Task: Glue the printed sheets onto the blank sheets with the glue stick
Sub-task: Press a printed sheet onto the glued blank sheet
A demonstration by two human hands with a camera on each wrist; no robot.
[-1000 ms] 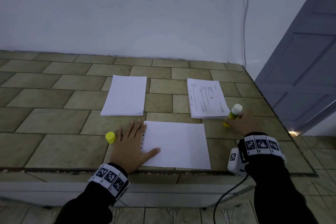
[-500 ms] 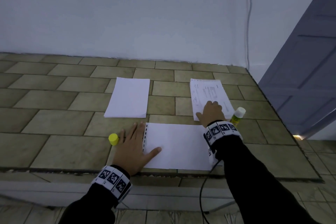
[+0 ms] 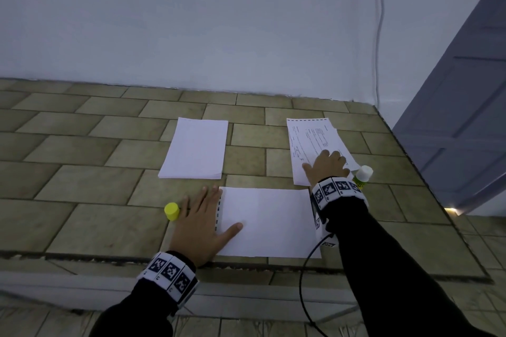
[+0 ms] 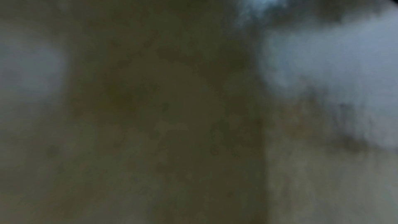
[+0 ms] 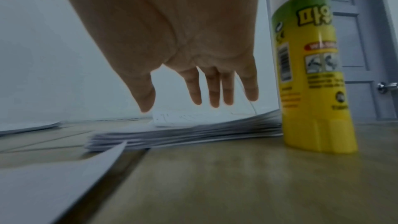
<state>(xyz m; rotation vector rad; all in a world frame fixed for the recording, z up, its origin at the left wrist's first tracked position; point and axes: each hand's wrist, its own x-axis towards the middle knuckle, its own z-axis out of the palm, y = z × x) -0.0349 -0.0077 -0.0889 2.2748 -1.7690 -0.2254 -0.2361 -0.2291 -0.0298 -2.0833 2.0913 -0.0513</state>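
While left hand (image 3: 198, 227) lies flat, thumb on blank sheet (image 3: 267, 223), right hand (image 3: 327, 168) spreads over printed stack (image 3: 312, 142)

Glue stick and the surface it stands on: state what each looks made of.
Glue stick: apparently glossy moulded plastic, yellow and green printed body catching a streak of light, white top. Surface: seemingly matte ceramic or stone tile, olive-brown slabs split by dark joint lines; it could be printed laminate.

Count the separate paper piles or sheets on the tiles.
3: a blank stack at the back left, a printed stack under the right hand, one sheet under the left hand.
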